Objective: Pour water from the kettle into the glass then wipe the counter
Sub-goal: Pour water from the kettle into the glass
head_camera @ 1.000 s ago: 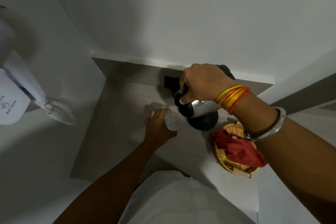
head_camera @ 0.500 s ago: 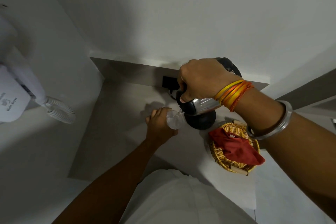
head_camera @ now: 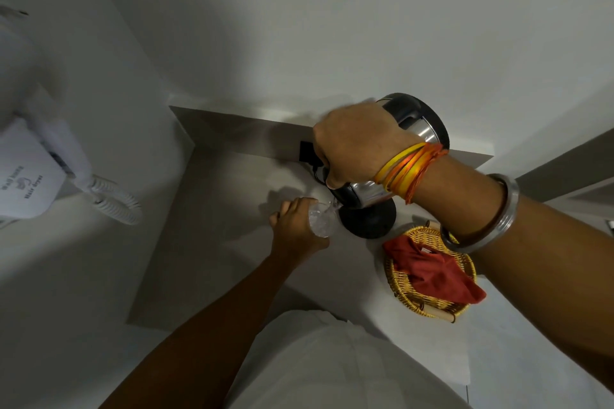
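Observation:
My right hand [head_camera: 352, 143] grips the handle of a steel and black kettle [head_camera: 420, 123], which is tipped steeply with its spout down to the left. A thin stream of water runs from the spout into a clear glass [head_camera: 320, 221]. My left hand [head_camera: 294, 226] is wrapped around that glass, which stands on the pale counter [head_camera: 212, 226]. The kettle's black round base [head_camera: 368, 221] sits on the counter just right of the glass. A red cloth [head_camera: 432, 271] lies in a wicker basket [head_camera: 398, 285] at the right.
A white wall-mounted hair dryer [head_camera: 30, 173] with a coiled cord [head_camera: 116, 202] hangs on the left wall. A black plug or socket [head_camera: 305, 151] sits at the back wall behind the kettle. Walls close the counter at the back and left.
My right hand has raised the kettle's back end and tipped it further. Water now streams into the glass. My left hand has stayed on the glass.

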